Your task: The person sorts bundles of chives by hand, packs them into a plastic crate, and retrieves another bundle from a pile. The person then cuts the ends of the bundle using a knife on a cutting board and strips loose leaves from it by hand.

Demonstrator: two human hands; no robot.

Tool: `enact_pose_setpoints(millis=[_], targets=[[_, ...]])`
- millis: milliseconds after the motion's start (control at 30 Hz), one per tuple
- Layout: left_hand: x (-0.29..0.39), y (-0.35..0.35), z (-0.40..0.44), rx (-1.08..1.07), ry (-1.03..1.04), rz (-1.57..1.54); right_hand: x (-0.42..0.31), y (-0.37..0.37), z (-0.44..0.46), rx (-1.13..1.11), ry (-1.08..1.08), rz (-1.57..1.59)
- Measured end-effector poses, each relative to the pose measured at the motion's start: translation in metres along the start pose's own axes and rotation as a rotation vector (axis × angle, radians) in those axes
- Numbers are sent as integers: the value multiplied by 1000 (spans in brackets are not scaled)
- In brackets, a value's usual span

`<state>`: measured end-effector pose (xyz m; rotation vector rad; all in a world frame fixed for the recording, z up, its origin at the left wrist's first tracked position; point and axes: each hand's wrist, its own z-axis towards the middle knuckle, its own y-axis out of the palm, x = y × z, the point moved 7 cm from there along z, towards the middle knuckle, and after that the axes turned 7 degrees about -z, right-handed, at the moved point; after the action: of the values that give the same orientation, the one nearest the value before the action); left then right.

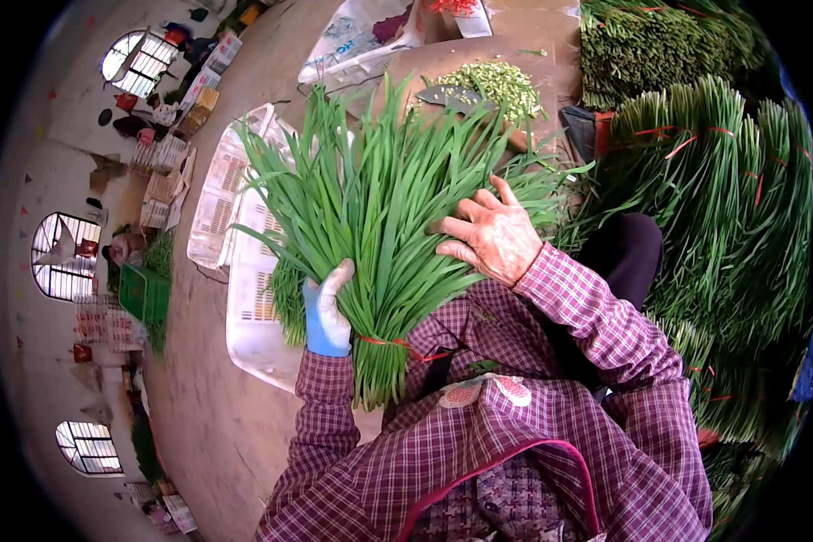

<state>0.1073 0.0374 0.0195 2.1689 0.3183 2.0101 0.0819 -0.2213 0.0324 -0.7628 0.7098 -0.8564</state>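
A large bunch of garlic chives (384, 212) fans out in front of my chest, leaf tips pointing away from me. A red tie (384, 341) circles it near the pale cut ends. My left hand (330, 312), in a blue and white glove, is closed round the bunch's left side, just above the tie. Bare, my right hand (494, 232) rests against the leaves on the right, its fingers apart and slightly bent. Beyond the leaf tips, a dark knife blade (454, 97) lies beside a heap of chopped stem ends (506, 83).
White plastic crates (251, 312) stand to the left, one with greens inside. Tied bundles of chives (723, 199) are piled high along the right. Another white crate (361, 45) with bags sits at the top. A green crate (143, 291) and people are farther left.
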Motion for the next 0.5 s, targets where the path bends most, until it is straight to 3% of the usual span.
enact_pose_setpoints(millis=[167, 233, 367, 500], targets=[[18, 29, -11, -32, 92, 194, -1, -71, 23, 257, 33, 22], [13, 29, -12, -37, 93, 196, -23, -85, 32, 294, -57, 23], [14, 42, -18, -86, 88, 140, -63, -31, 41, 234, -236, 134], [6, 28, -19, -19, 54, 57, -47, 3, 23, 170, -159, 83]])
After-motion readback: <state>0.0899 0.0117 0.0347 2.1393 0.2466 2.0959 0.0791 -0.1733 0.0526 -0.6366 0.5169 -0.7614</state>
